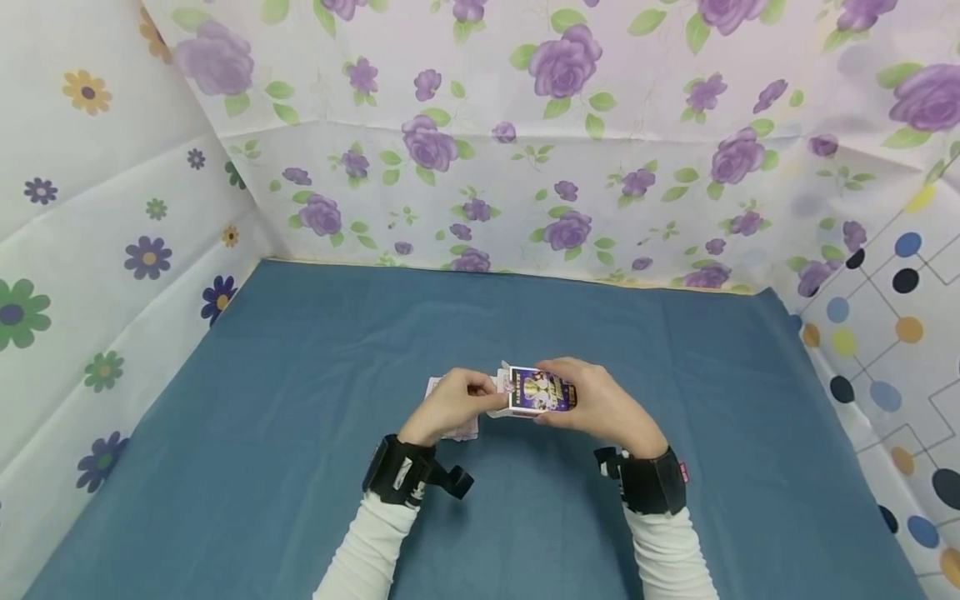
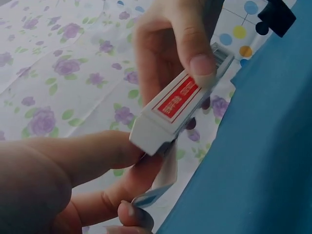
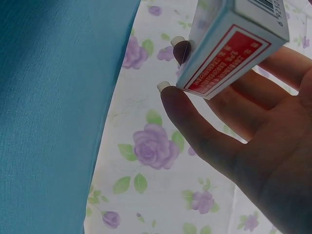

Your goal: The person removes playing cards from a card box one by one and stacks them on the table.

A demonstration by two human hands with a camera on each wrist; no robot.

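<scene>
My right hand (image 1: 602,402) grips a small card box (image 1: 542,390) by its sides, thumb on one narrow edge and fingers on the other. The box has a dark purple face with a gold trophy; red printed panels mark its white narrow sides in both wrist views. At the box's left end, where a white flap (image 2: 166,170) stands out, my left hand (image 1: 452,406) pinches with thumb and index finger. Whether cards lie between those fingertips is hidden. Below the left hand, pale printed cards (image 1: 467,431) lie on the cloth, partly covered by it.
A blue cloth (image 1: 300,350) covers the table. Purple-flowered sheeting (image 1: 480,167) rises behind it, with patterned sheets on the left (image 1: 112,250) and right (image 1: 885,367). Black straps (image 1: 654,482) are worn on both wrists.
</scene>
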